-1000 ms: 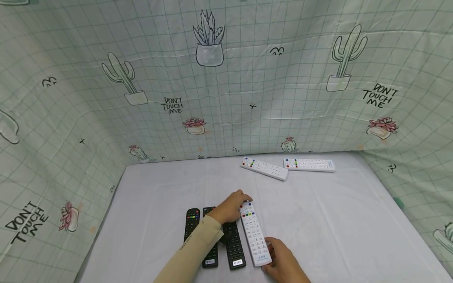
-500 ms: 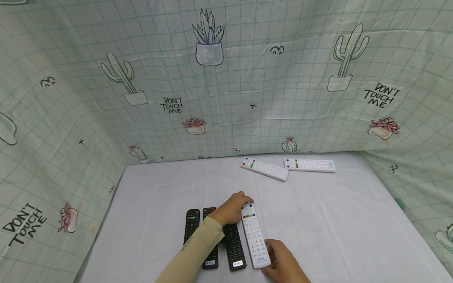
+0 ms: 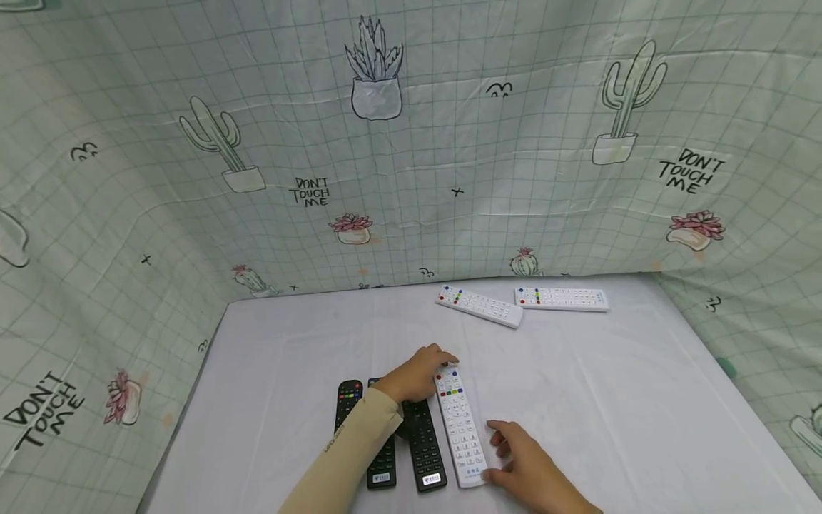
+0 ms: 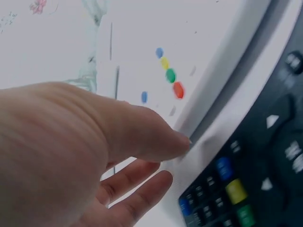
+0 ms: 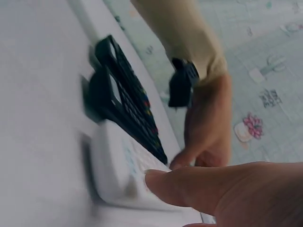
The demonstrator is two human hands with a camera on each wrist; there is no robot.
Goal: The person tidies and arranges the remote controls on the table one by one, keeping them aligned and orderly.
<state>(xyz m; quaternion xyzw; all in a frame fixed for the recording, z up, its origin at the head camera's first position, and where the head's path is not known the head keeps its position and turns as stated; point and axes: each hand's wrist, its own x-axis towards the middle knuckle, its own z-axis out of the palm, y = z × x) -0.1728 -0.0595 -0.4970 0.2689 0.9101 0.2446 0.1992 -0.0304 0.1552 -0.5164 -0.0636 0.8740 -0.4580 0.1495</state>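
A white remote control (image 3: 461, 428) lies lengthwise on the table in the head view. My left hand (image 3: 414, 375) grips its far end; in the left wrist view the thumb (image 4: 147, 132) is at its side edge near the coloured buttons. Beside the near right corner is my right hand (image 3: 533, 464), its fingers spread apart from the remote. In the right wrist view the right thumb (image 5: 175, 187) overlaps the remote's near end; whether it touches cannot be told. A black remote control (image 3: 425, 450) lies just left of the white one, partly under my left wrist.
Two more black remotes, one in the middle (image 3: 382, 467) and one at the left (image 3: 349, 403), lie partly hidden by my left sleeve (image 3: 349, 450). Along the back lie a slanted white remote (image 3: 480, 307) and a straight white remote (image 3: 561, 300). Patterned cloth (image 3: 411, 157) walls the table.
My right hand has let go of the white remote's near end and shifted right, its fingers opening. The left hand stays at the far end. The remotes show hardly any movement.
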